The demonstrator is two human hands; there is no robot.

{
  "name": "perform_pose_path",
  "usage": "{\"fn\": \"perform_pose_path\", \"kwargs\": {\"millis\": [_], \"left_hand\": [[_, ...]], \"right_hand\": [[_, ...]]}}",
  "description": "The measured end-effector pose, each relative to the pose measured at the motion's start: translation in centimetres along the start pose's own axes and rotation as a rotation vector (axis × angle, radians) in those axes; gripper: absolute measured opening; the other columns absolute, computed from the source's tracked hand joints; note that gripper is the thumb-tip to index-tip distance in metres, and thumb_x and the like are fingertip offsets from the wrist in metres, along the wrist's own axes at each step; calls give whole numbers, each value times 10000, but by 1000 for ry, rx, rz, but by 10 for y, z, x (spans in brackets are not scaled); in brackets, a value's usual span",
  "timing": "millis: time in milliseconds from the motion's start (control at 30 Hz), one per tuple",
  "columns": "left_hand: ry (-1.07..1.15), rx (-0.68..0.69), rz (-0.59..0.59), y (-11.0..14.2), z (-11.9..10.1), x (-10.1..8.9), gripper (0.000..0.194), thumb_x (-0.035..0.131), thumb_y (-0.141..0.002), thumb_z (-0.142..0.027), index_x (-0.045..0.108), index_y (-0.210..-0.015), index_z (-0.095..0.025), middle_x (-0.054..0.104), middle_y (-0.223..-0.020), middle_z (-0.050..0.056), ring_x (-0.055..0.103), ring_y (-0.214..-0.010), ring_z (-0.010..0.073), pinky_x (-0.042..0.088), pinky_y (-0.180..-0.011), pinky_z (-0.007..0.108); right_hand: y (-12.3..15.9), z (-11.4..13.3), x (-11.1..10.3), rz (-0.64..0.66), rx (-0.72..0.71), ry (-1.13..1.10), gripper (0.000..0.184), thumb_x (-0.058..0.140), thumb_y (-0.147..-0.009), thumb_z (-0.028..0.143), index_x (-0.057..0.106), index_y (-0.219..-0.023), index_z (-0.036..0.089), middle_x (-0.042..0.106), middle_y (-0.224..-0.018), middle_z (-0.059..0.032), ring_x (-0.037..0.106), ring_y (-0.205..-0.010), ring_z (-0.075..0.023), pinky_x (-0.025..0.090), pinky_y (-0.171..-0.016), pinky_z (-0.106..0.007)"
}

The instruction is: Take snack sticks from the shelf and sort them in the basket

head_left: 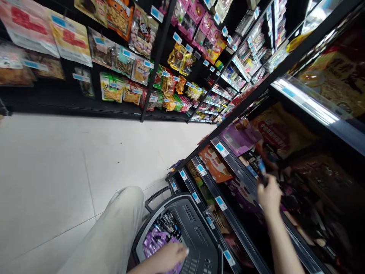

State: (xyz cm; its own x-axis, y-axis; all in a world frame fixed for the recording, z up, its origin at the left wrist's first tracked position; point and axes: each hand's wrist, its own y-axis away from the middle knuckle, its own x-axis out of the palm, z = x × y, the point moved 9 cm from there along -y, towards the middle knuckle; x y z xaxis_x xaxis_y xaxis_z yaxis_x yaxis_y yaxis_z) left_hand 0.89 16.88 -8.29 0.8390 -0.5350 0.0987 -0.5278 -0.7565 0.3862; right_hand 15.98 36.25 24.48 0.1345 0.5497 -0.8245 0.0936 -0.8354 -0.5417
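Note:
My right hand [268,196] reaches into a dark shelf on the right and is closed around a small blue-and-dark packet [261,167], held upright among other snack packs. My left hand [171,257] is down inside a grey shopping basket [196,232] on the floor, resting on a heap of small purple and black packets [156,238]; its fingers lie curled over them, and whether they grip one is unclear. My knee in light trousers [119,224] is beside the basket.
Black shelving [216,190] with blue price tags runs along the right. Purple and orange boxes [228,152] lie on it. A far wall of hanging snack bags [122,76] faces me across a white tiled floor [57,163].

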Motion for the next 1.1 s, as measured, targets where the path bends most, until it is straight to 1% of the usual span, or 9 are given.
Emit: {"fn": "perform_pose_path", "kwargs": {"millis": [67,133,200,300,533,700,800,933,1100], "left_hand": [[450,-33,167,6,-19,8,681,175,-672,-667,492,-979,-148,602,-879,119,569,-765,232,433,-659,397],[745,48,200,11,-39,1,721,147,-661,-689,445,-1046,-157,567,-976,129,556,-845,226,444,-669,383],[809,88,155,14,-41,-8,656,291,-654,-662,440,-1051,-162,550,-1007,130,552,-869,234,451,-669,375],[614,10,85,13,-18,-7,517,629,-554,-397,473,-985,-156,595,-871,79,593,-715,206,468,-617,337],[417,9,-12,12,11,-2,367,635,-567,-262,518,-875,-99,589,-710,43,599,-621,174,487,-625,342],[354,45,16,14,11,7,457,644,-580,-265,461,-976,-131,567,-750,38,601,-592,170,493,-614,372],[335,139,8,16,4,8,596,672,-551,-243,393,-1074,-185,543,-826,30,596,-614,162,493,-620,387],[371,145,25,20,1,8,481,593,-626,-399,451,-1012,-148,534,-892,75,588,-660,178,494,-578,366],[443,-111,341,39,8,30,517,408,-703,-544,493,-976,-113,556,-924,129,592,-722,229,482,-533,343]], "right_hand": [[79,40,18,211,-159,-167,297,404,-682,158,432,-976,187,552,-887,-85,523,-807,-214,369,-686,-286],[163,75,38,413,-256,-216,364,417,-612,103,461,-955,216,551,-889,-67,509,-833,-222,370,-717,-301],[233,96,52,530,-253,-225,368,432,-595,99,492,-934,230,554,-896,-67,502,-847,-241,368,-731,-330],[291,104,58,569,-143,-279,367,461,-621,141,508,-975,229,544,-965,-81,477,-917,-276,343,-777,-395],[365,46,95,621,465,-1066,363,580,-604,330,540,-939,198,581,-926,-54,543,-868,-248,410,-758,-373],[410,45,119,635,881,-1614,513,600,-626,361,388,-1069,212,603,-780,-17,605,-581,-199,485,-574,-358],[407,41,116,531,916,-1671,482,619,-621,341,393,-1028,217,592,-663,16,598,-529,-187,486,-541,-330],[403,34,112,466,906,-1671,375,625,-616,334,448,-921,205,578,-658,17,578,-481,-164,473,-486,-297],[397,24,101,361,796,-1595,254,639,-599,303,529,-796,186,592,-756,-14,564,-533,-139,449,-488,-253]]}}
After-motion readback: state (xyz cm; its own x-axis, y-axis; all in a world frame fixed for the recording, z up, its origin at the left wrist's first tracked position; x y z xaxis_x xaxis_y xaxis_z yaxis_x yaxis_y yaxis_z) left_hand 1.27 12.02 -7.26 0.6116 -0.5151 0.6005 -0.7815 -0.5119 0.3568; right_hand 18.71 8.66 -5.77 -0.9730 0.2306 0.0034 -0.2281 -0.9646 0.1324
